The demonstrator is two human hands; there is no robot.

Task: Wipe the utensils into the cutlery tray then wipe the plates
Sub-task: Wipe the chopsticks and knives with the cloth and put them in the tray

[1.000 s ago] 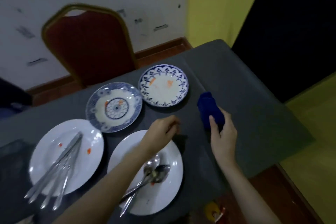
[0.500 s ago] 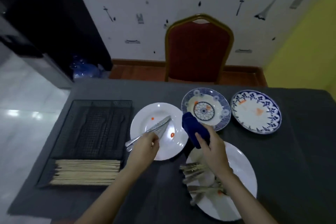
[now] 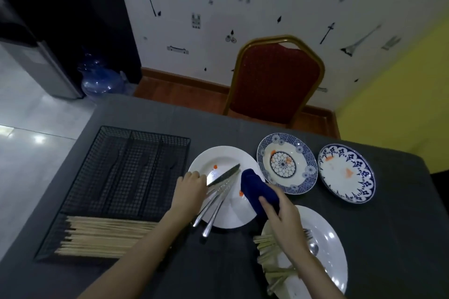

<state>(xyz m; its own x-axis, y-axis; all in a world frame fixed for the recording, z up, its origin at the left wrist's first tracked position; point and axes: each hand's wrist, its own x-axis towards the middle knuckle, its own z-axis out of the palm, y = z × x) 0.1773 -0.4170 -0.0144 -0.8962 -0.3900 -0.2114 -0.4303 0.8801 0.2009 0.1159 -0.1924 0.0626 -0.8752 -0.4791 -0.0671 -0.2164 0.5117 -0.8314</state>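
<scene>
Head view of a grey table (image 3: 243,119). The left hand (image 3: 190,189) lies over the left rim of a white plate (image 3: 226,216), fingers curled at the knife (image 3: 223,175); whether it actually grips the knife cannot be told. Beside the knife, further utensils (image 3: 213,209) lie across the same plate, handles overhanging its near rim; orange smears mark the plate. The right hand (image 3: 283,216) holds a blue cloth (image 3: 255,189), fingers wrapped around it, the cloth's free end over the plate's right side. Left of the plate stands a black wire tray (image 3: 121,170), its long compartments bare, its near compartment filled with chopsticks (image 3: 104,238). Under the right forearm, a second white plate (image 3: 332,250) bears a fork, a spoon and pale sticks. Behind, two blue-patterned plates (image 3: 308,172) sit side by side, both smeared orange. A red chair (image 3: 274,80) stands at the far edge.
</scene>
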